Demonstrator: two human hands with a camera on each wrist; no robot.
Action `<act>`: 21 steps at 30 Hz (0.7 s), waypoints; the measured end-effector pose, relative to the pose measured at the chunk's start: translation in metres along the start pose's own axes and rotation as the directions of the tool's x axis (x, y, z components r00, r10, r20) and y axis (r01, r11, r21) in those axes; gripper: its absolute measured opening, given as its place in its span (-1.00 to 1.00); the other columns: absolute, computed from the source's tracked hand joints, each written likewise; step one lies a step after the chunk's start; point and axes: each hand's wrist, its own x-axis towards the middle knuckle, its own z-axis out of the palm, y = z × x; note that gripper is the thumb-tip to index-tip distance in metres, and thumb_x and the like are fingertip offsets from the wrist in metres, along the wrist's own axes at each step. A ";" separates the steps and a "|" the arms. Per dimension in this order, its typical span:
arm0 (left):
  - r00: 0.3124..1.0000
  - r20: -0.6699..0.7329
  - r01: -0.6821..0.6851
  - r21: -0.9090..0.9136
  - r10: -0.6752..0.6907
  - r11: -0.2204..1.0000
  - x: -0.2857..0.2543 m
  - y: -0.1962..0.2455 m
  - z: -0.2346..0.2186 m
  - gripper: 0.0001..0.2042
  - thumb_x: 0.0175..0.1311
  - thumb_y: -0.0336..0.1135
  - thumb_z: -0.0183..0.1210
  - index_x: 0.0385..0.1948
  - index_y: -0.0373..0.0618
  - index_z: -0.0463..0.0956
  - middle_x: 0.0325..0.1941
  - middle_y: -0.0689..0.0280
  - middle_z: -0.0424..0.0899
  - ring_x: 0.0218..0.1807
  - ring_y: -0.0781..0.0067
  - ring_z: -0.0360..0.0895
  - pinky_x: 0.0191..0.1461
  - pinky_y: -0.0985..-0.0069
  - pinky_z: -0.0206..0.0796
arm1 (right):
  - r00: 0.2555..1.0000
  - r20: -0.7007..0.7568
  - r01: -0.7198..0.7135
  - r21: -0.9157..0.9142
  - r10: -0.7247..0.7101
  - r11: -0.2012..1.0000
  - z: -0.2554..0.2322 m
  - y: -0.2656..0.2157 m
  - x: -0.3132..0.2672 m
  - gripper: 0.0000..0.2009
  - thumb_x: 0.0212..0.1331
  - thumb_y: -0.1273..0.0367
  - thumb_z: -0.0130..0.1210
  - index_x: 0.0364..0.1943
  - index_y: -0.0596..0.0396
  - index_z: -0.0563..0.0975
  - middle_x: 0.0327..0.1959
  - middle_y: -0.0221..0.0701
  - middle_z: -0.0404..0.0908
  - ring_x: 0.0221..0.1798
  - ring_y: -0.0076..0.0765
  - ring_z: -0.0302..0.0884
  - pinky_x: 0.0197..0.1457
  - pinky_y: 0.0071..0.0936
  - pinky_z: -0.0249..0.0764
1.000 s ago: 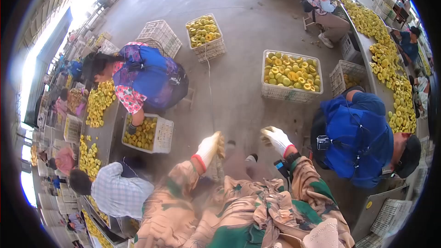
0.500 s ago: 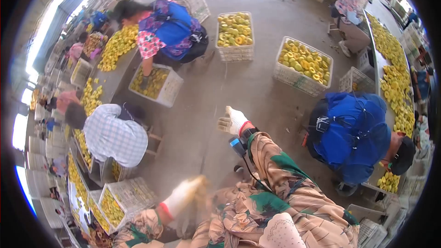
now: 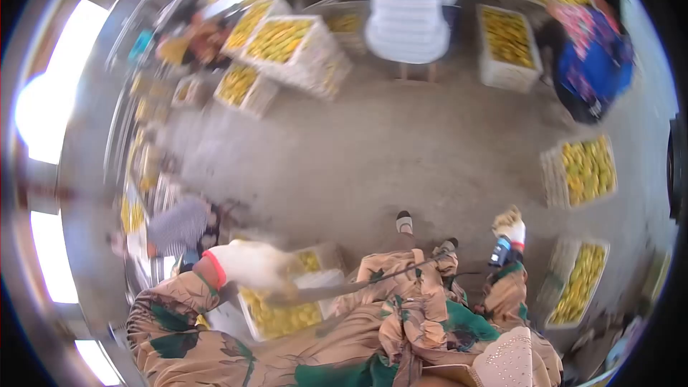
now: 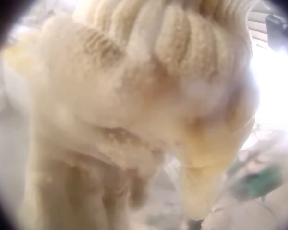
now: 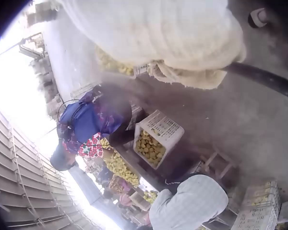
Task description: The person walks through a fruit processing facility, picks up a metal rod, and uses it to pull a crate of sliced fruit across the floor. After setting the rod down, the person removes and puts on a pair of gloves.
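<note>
My left hand [image 3: 258,266], in a white glove with a red cuff, is blurred at the lower left of the head view. Its fingers curl at one end of a long, thin, dark strap-like thing [image 3: 351,287] that slants across my lap. Beneath this hand is a crate of yellow fruit [image 3: 283,319]. The left wrist view shows the gloved hand [image 4: 134,96] close up, fingers bent, details blurred. My gloved right hand [image 3: 509,225] is out to the right, fingers loosely bent, with nothing visible in it. In the right wrist view its glove [image 5: 168,33] fills the top.
Concrete floor [image 3: 358,150] lies ahead. A person in a light shirt [image 3: 408,11] sits at the far table, a fruit crate [image 3: 509,46] nearby. Someone with a blue cover [image 3: 598,61] is at the upper right. More fruit crates [image 3: 588,172] stand at right; stacked crates [image 3: 297,54] at upper left.
The head view has swung left, bringing other crates and the light-shirted person ahead. My left hand is now above a fruit crate; my right hand appears farther right, its fingers more bent.
</note>
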 end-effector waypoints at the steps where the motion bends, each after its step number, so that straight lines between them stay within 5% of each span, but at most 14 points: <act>1: 0.998 -0.064 0.000 -0.090 -0.006 0.996 0.001 -0.025 0.016 -0.37 0.03 0.15 0.05 0.14 -0.01 0.35 -0.08 0.24 0.62 -0.03 0.37 0.52 0.01 0.52 0.28 | 0.929 0.185 0.366 -0.584 -0.320 0.724 -0.061 -0.032 0.029 -0.61 0.25 0.26 -0.07 -0.75 -0.15 0.18 -0.81 -0.64 0.05 -0.71 -0.62 0.04 -0.59 -0.57 0.11; 2: 0.987 -0.159 -0.043 -0.188 0.013 0.981 0.001 -0.045 0.036 -0.42 0.08 0.10 0.04 0.12 -0.01 0.36 -0.09 0.22 0.61 -0.02 0.35 0.51 0.04 0.47 0.27 | 0.995 0.003 0.095 -0.153 -0.096 0.984 -0.020 -0.013 0.005 -0.67 0.23 0.33 -0.09 -0.71 -0.10 0.20 -0.79 -0.62 0.06 -0.67 -0.62 0.11 -0.53 -0.56 0.21; 3: 0.981 -0.167 -0.151 -0.375 0.093 0.915 0.006 -0.066 0.058 -0.43 0.10 0.09 0.02 0.12 -0.04 0.36 -0.07 0.21 0.60 0.00 0.34 0.50 0.07 0.47 0.26 | 0.997 -0.021 0.073 -0.173 -0.078 0.982 -0.006 -0.014 0.000 -0.74 0.19 0.38 -0.12 -0.66 -0.04 0.23 -0.78 -0.59 0.12 -0.66 -0.61 0.14 -0.42 -0.60 0.23; 4: 0.966 -0.204 -0.243 -0.531 0.156 0.812 -0.005 -0.058 0.082 -0.44 0.12 0.07 0.01 0.12 -0.06 0.36 -0.06 0.20 0.59 0.02 0.34 0.48 0.09 0.46 0.25 | 0.957 0.185 0.288 -0.705 -0.224 0.648 -0.016 -0.036 -0.007 -0.81 0.15 0.43 -0.15 -0.62 0.02 0.27 -0.77 -0.56 0.18 -0.64 -0.61 0.17 -0.31 -0.64 0.24; 5: 0.938 -0.259 -0.345 -0.655 0.230 0.672 0.000 -0.071 0.100 -0.45 0.15 0.06 -0.01 0.12 -0.09 0.36 -0.04 0.18 0.57 0.04 0.33 0.46 0.11 0.46 0.23 | 0.837 0.453 0.413 -0.891 -0.307 -0.190 -0.015 -0.039 -0.016 -0.86 0.11 0.48 -0.18 -0.58 0.07 0.31 -0.75 -0.53 0.24 -0.63 -0.60 0.20 -0.21 -0.68 0.26; 6: 0.899 -0.326 -0.437 -0.701 0.291 0.564 0.004 -0.085 0.120 -0.45 0.17 0.03 -0.03 0.12 -0.14 0.35 -0.01 0.16 0.54 0.07 0.32 0.44 0.14 0.46 0.21 | 0.804 0.521 0.384 -0.823 -0.286 -0.418 -0.006 -0.035 -0.018 -0.89 0.07 0.53 -0.21 -0.54 0.13 0.34 -0.74 -0.50 0.29 -0.61 -0.59 0.24 -0.10 -0.72 0.28; 7: 0.853 -0.396 -0.518 -0.727 0.340 0.452 0.006 -0.091 0.130 -0.46 0.20 0.01 -0.04 0.12 -0.19 0.34 0.03 0.14 0.50 0.10 0.31 0.41 0.17 0.45 0.19 | 0.799 0.524 0.379 -0.820 -0.295 -0.429 -0.003 -0.034 -0.018 -0.88 0.03 0.58 -0.24 -0.50 0.19 0.38 -0.72 -0.48 0.35 -0.59 -0.59 0.27 0.01 -0.76 0.29; 8: 0.744 -0.526 -0.661 -0.671 0.412 0.336 -0.002 -0.094 0.122 -0.45 0.19 -0.04 0.01 0.14 -0.24 0.29 0.07 0.12 0.45 0.12 0.30 0.37 0.20 0.45 0.15 | 0.842 0.426 0.450 -0.893 -0.331 -0.005 -0.033 -0.060 0.011 -0.91 0.19 0.49 -0.17 -0.42 0.12 0.39 -0.74 -0.55 0.22 -0.65 -0.63 0.17 -0.41 -0.78 0.32; 9: 0.746 -0.575 -0.662 -0.696 0.334 0.280 0.002 -0.103 0.128 -0.41 0.16 -0.07 0.09 0.18 -0.22 0.24 0.07 0.11 0.45 0.12 0.31 0.38 0.21 0.46 0.15 | 0.944 0.105 0.283 -0.744 -0.313 0.605 -0.011 -0.036 0.018 -0.92 0.22 0.44 -0.13 -0.30 0.04 0.42 -0.74 -0.60 0.16 -0.68 -0.65 0.09 -0.56 -0.76 0.21; 10: 0.777 -0.561 -0.629 -0.716 0.287 0.302 0.018 -0.116 0.130 -0.40 0.16 -0.07 0.11 0.19 -0.21 0.22 0.07 0.11 0.45 0.12 0.33 0.38 0.21 0.47 0.16 | 0.938 -0.229 0.215 -0.202 -0.259 0.956 0.007 -0.017 0.027 -0.89 0.25 0.38 -0.08 -0.19 -0.03 0.45 -0.73 -0.64 0.10 -0.72 -0.66 0.00 -0.70 -0.73 0.09; 13: 0.796 -0.591 -0.597 -0.725 0.136 0.344 0.066 -0.132 0.112 -0.41 0.16 -0.08 0.15 0.18 -0.21 0.22 0.02 0.15 0.48 0.07 0.38 0.41 0.18 0.50 0.20 | 0.866 -0.345 0.316 -0.183 -0.362 0.931 0.038 0.039 0.043 -0.77 0.25 0.35 -0.06 -0.02 -0.15 0.44 -0.73 -0.65 0.08 -0.74 -0.65 -0.02 -0.72 -0.74 0.07; 17: 0.679 -0.677 -0.624 -0.736 0.284 -0.262 0.137 -0.141 0.073 -0.70 0.18 -0.29 0.17 -0.09 -0.15 0.39 -0.13 0.35 0.54 -0.04 0.65 0.41 0.09 0.62 0.24 | 0.837 -0.386 0.312 -0.244 -0.388 0.918 0.053 0.083 0.057 -0.70 0.25 0.35 -0.04 0.07 -0.18 0.38 -0.72 -0.66 0.07 -0.74 -0.65 0.00 -0.71 -0.74 0.08; 19: 0.645 -0.655 -0.565 -0.756 0.395 -0.331 0.145 -0.148 0.045 -0.73 0.18 -0.29 0.16 -0.13 -0.16 0.40 -0.16 0.39 0.53 -0.08 0.67 0.40 0.06 0.64 0.23 | 0.860 -0.338 0.311 -0.247 -0.382 0.918 0.076 0.117 0.057 -0.76 0.25 0.35 -0.06 0.00 -0.15 0.37 -0.72 -0.67 0.07 -0.73 -0.66 0.03 -0.70 -0.74 0.10; 21: 0.643 -0.624 -0.641 -0.756 0.444 -0.133 0.140 -0.158 0.020 -0.73 0.18 -0.28 0.16 -0.15 -0.16 0.41 -0.20 0.39 0.53 -0.10 0.66 0.41 0.03 0.64 0.23 | 0.882 -0.328 0.279 -0.217 -0.339 0.936 0.097 0.137 0.063 -0.83 0.27 0.33 -0.08 -0.08 -0.14 0.39 -0.72 -0.68 0.07 -0.73 -0.67 0.04 -0.70 -0.75 0.09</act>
